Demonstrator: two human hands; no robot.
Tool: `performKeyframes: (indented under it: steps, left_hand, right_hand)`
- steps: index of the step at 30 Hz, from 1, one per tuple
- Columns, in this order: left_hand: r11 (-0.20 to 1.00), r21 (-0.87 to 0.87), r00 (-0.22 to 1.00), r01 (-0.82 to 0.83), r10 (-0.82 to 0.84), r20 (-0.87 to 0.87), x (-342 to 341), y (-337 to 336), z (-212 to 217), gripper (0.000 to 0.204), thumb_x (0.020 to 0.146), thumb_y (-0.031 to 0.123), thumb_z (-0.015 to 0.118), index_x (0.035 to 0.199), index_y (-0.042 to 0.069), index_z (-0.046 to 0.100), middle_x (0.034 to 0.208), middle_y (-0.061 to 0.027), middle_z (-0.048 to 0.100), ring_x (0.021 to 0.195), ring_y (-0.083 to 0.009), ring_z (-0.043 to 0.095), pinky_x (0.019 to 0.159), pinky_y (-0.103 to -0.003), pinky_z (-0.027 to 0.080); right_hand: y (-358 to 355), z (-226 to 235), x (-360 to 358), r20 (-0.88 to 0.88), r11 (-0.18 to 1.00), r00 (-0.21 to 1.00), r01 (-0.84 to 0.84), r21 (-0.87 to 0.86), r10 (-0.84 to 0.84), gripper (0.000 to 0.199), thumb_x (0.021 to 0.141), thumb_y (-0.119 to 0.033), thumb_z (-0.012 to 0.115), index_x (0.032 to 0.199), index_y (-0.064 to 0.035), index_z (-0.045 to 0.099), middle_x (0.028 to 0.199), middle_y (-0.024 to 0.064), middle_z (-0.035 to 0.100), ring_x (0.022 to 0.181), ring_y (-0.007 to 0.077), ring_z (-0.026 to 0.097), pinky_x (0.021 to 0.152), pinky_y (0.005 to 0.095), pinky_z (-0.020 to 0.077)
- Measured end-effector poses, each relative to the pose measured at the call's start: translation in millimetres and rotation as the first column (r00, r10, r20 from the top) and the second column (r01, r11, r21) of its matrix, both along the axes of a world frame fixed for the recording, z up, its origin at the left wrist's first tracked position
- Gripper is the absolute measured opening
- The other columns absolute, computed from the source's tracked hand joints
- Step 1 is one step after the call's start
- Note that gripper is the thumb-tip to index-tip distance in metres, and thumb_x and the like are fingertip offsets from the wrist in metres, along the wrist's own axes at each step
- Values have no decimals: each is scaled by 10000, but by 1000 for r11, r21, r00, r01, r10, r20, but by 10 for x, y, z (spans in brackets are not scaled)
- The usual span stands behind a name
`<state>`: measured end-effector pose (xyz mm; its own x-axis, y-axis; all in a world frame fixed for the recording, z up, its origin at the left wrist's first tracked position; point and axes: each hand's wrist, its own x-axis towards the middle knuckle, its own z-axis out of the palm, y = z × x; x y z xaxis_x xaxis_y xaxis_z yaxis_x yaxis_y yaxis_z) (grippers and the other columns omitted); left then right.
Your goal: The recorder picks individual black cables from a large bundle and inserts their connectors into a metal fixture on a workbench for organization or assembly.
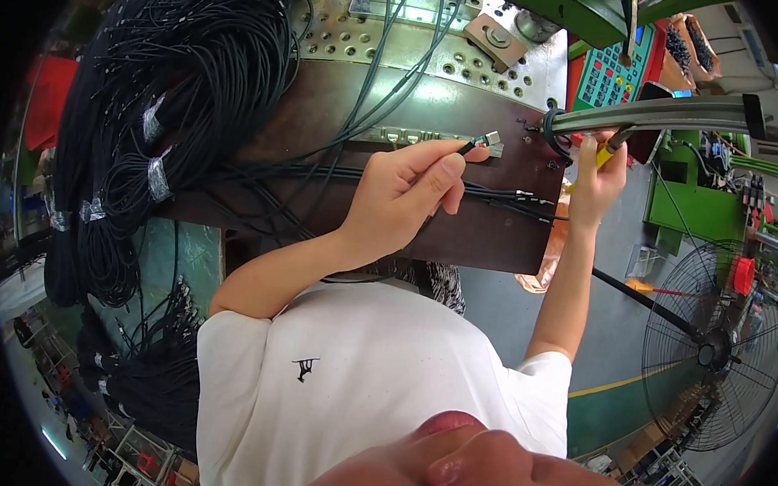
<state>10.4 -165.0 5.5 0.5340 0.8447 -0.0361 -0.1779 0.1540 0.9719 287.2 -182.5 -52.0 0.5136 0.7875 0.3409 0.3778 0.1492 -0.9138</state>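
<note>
My left hand [400, 195] is over the brown work surface, thumb and forefinger pinching a black cable near its end. From the pinch sticks out a small metal connector [489, 139] with a little green at its base. Farther right, my right hand [596, 188] is closed around a slim tool with a yellow handle [604, 155]; its exact kind I cannot make out. That hand is beside a grey metal arm [668, 114]. Below the left hand's fingers, several black cable ends [519, 197] lie on the surface toward its right edge.
A large bundle of black cables [188, 48] fills the left. Behind the brown surface [317, 107] is a perforated metal plate [338, 42] with clamped blocks. A green machine keypad [611, 74] stands at the back right. A black floor fan [713, 348] is at the right.
</note>
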Motion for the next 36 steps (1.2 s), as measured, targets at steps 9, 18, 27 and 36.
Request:
performKeyframes:
  steps: [9, 18, 27, 36]
  left_hand:
    - [981, -190, 993, 24, -1, 120, -73, -47, 29, 377, 992, 241, 493, 1280, 2, 448, 759, -92, 643, 568, -62, 501, 533, -195, 411]
    - [914, -391, 980, 109, -33, 196, -75, -40, -29, 373, 970, 257, 536, 1233, 28, 402, 756, -107, 640, 545, -81, 512, 501, -188, 397]
    - [806, -382, 892, 451, -424, 158, 73, 126, 30, 575, 952, 137, 532, 1443, 51, 245, 776, -114, 644, 505, -69, 496, 454, -198, 400]
    - [885, 264, 798, 383, -174, -576, -709, 142, 21, 168, 886, 143, 620, 855, -15, 668, 604, -81, 591, 494, -113, 535, 497, -238, 416]
  right_hand:
    - [795, -188, 911, -56, 938, 966, 257, 234, -251, 363, 895, -336, 582, 1075, -27, 520, 950, 76, 578, 854, 193, 568, 797, 343, 454]
    - [1268, -707, 1370, 890, 901, 452, 409, -142, -65, 663, 828, -520, 630, 1275, -49, 497, 1095, 241, 545, 1028, 373, 519, 921, 484, 391]
    - [-387, 756, -751, 949, 920, 285, -391, -15, 137, 131, 772, -144, 639, 894, -98, 652, 886, 24, 643, 816, 213, 610, 857, 396, 440]
    - [-300, 726, -361, 957, 984, 279, -176, -32, 81, 358, 691, -129, 701, 1046, -102, 655, 996, 12, 643, 955, 210, 588, 921, 420, 404]
